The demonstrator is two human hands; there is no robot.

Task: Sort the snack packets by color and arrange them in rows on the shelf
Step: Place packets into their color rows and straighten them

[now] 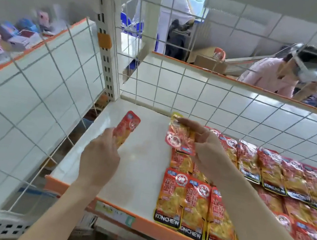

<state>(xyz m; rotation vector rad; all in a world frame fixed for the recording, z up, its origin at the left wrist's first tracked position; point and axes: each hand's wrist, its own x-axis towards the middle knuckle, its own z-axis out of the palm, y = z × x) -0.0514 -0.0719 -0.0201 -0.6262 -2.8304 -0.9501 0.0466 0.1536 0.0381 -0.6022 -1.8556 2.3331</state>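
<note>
my left hand (100, 153) pinches one flat, glossy red packet (126, 129) over the smooth white shelf (138, 174), my right hand (205, 151) grips a crinkly stack of packets (179, 138), beside overlapping rows of red packets (269, 174) lying on that shelf.

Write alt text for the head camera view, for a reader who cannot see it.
A person's left hand holds one red snack packet and the right hand holds a few red and yellow packets above a white shelf. Rows of red packets lie on the shelf's right part. A wire grid stands behind it.
</note>
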